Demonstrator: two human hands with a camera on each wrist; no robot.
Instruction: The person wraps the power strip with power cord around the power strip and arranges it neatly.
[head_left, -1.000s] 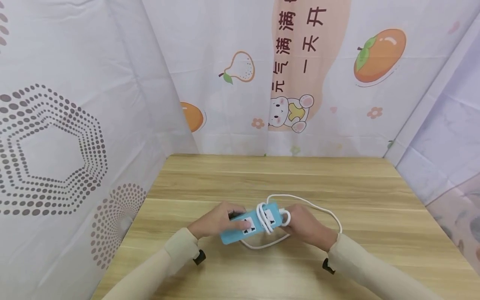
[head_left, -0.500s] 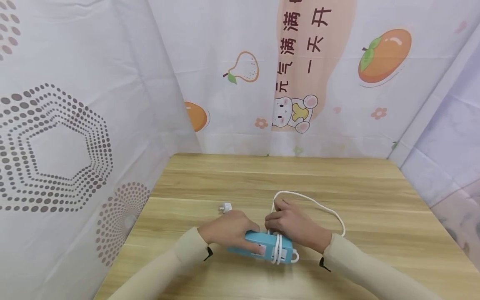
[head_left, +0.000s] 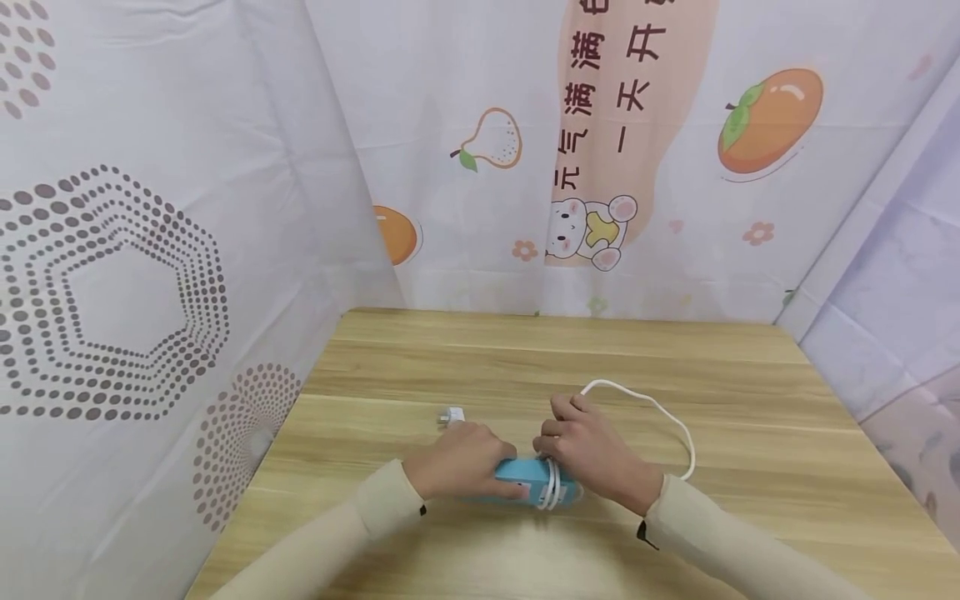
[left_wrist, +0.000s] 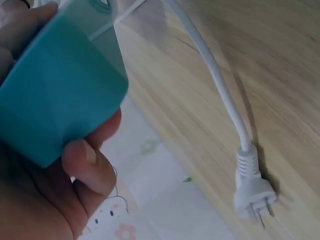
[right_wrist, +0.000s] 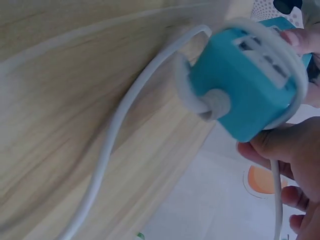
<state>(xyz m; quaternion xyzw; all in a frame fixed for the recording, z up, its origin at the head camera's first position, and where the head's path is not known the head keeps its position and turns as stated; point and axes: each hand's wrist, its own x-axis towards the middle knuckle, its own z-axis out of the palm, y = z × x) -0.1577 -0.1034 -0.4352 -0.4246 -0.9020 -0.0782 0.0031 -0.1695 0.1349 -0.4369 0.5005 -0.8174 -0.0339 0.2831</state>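
A teal power strip [head_left: 521,470] with white sockets is held slightly above the table; a white cord [head_left: 643,395] wraps round its right end. My left hand [head_left: 459,461] grips the strip's left part, thumb on the socket side. My right hand [head_left: 594,455], at the wrapped end, pinches the cord just behind the strip; the right wrist view shows that cord [right_wrist: 277,197] running down between thumb and fingers. The three-pin plug [head_left: 452,415] lies behind my left hand, its pins plain in the left wrist view. My palms mostly hide the strip's underside.
The wood-grain table [head_left: 420,358] reaches back to a patterned curtain [head_left: 450,275]. Another curtain [head_left: 300,233] borders the left side. To the right of my right hand, a loose loop of cord curves over the table.
The strip came down toward me and turned from slanted to nearly level. My right hand moved from the strip's end to behind it, drawing the cord round. The plug came into view.
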